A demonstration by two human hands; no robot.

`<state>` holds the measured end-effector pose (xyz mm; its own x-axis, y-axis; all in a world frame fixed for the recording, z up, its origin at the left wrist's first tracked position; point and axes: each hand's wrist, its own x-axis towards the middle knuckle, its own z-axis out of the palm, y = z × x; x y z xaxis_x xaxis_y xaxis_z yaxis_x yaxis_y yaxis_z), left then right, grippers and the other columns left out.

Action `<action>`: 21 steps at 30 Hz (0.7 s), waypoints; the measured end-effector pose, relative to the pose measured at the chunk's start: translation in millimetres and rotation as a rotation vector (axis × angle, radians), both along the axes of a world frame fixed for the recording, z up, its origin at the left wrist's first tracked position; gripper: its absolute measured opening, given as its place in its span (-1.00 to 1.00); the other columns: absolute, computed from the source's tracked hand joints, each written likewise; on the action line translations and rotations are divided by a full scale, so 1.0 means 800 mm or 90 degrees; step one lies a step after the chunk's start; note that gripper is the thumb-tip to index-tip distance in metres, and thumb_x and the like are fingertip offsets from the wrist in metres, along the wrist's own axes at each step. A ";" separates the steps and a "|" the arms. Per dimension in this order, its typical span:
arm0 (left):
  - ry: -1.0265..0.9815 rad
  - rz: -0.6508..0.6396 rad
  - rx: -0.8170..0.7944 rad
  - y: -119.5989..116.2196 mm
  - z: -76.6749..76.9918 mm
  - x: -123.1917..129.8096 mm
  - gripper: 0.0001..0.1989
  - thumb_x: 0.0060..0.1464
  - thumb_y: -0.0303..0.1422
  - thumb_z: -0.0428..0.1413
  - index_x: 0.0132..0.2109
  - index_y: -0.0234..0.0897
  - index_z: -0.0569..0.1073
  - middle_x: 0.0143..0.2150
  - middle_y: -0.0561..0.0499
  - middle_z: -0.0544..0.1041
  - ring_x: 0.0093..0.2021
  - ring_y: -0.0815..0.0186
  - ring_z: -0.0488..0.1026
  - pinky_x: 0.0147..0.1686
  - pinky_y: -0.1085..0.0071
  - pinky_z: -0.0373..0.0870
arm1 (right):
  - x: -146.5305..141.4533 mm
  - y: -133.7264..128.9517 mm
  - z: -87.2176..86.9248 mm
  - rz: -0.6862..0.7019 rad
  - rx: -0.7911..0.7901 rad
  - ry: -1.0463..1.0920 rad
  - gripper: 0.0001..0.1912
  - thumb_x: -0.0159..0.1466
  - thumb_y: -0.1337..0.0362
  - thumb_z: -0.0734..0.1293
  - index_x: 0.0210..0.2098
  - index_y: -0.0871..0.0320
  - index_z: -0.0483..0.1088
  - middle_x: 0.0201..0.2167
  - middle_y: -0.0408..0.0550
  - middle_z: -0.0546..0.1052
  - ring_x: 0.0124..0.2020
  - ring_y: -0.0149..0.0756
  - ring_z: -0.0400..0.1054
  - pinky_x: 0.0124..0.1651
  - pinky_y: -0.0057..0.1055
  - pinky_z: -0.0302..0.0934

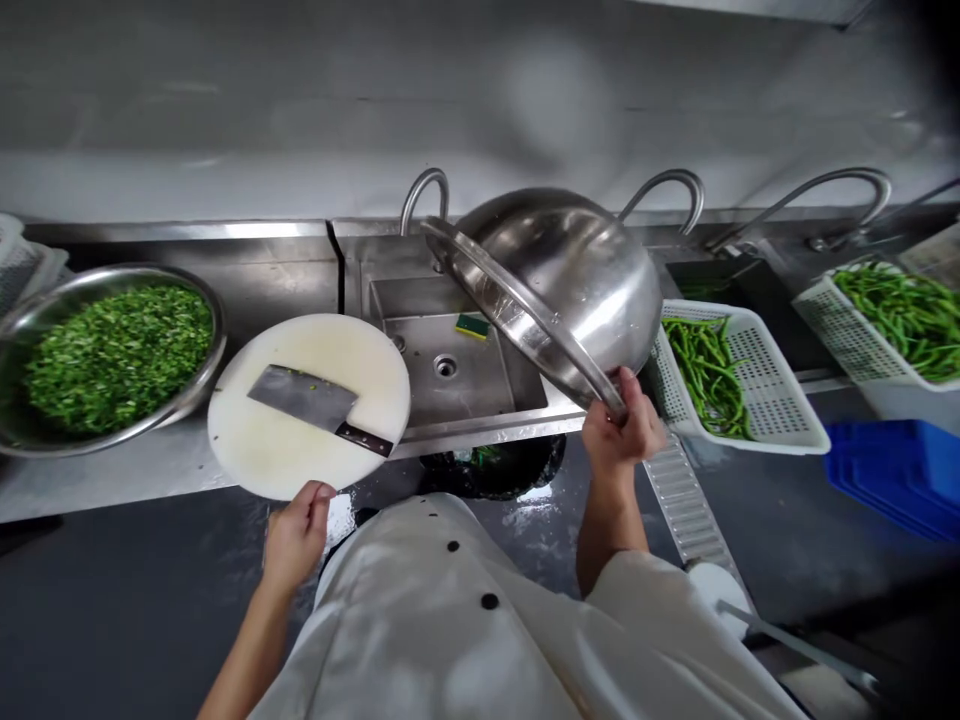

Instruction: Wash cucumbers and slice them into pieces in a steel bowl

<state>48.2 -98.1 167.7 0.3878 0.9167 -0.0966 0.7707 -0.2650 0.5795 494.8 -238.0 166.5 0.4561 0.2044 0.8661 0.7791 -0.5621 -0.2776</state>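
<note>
My right hand [621, 425] grips the rim of a large stainless steel basin [577, 270]. The basin is tilted on its side over the sink [427, 375], its rounded bottom facing up and to the right. My left hand [295, 535] is closed just below the near edge of a round white cutting board [247, 430], with nothing visible in its fingers. On the board lies a cleaver [304, 400] with a dark handle pointing right, a few green bits on its blade. A yellow and green sponge [472, 326] rests in the sink, partly beside the basin's rim.
A steel bowl [214, 350] of chopped greens [124, 355] stands left of the board. White baskets [780, 400] with long green beans [709, 380] are at right. Curved taps [426, 178] line the back. Blue crates [900, 475] and a black bin [525, 470] sit lower down.
</note>
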 end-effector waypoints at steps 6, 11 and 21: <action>-0.006 -0.023 0.017 0.000 0.002 0.011 -0.62 0.28 -0.10 -0.08 -0.29 -0.18 0.51 -0.53 0.07 0.54 -0.57 0.33 0.46 -0.44 0.49 0.29 | 0.000 -0.036 0.043 -0.079 0.083 0.086 -0.60 0.26 0.08 0.38 -0.01 0.18 0.55 -0.24 0.14 0.60 -0.21 0.01 0.56 -0.09 -0.07 0.48; -0.011 -0.058 0.006 0.004 0.004 0.019 -0.66 0.25 -0.12 -0.07 -0.31 -0.16 0.50 -0.55 0.08 0.51 -0.56 0.30 0.47 -0.43 0.47 0.30 | 0.008 -0.009 0.024 -0.048 0.030 0.253 -0.83 0.21 0.19 0.35 -0.27 0.15 0.47 -0.46 -0.05 0.38 -0.31 -0.09 0.43 -0.19 -0.16 0.39; -0.044 -0.029 0.008 -0.015 0.004 0.006 -0.61 0.30 -0.10 -0.09 -0.29 -0.19 0.51 -0.59 0.12 0.44 -0.62 0.37 0.36 -0.46 0.49 0.26 | 0.002 0.128 -0.090 0.127 -0.103 0.620 -0.86 0.09 0.42 0.33 -0.57 0.13 0.33 -0.60 -0.19 0.25 -0.41 -0.29 0.22 -0.18 -0.33 0.19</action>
